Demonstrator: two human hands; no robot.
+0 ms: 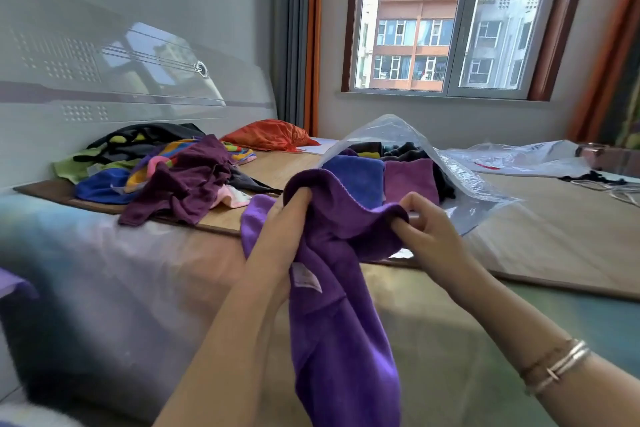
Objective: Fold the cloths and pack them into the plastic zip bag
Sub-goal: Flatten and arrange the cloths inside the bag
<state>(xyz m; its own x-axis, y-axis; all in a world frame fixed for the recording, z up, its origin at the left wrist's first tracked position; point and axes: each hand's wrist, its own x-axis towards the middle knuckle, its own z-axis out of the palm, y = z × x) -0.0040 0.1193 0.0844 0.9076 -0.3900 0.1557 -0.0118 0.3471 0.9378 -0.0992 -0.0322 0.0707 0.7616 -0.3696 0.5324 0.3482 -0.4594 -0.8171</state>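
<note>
A purple cloth (332,305) with a small white label hangs in front of me, held up by its top edge. My left hand (280,222) grips the left part of that edge, and my right hand (426,222) pinches the right part. Just behind the cloth lies the clear plastic zip bag (460,177) with its mouth open toward me. Folded cloths sit inside it, a blue one (356,177) and a lighter purple one (410,180) in front, dark ones behind. A loose pile of unfolded cloths (173,170) lies to the left on the bamboo mat (554,236).
An orange cloth bundle (270,137) rests at the back by the headboard. More clear plastic bags (519,158) and thin cables lie at the far right of the bed. A window faces me beyond the bed.
</note>
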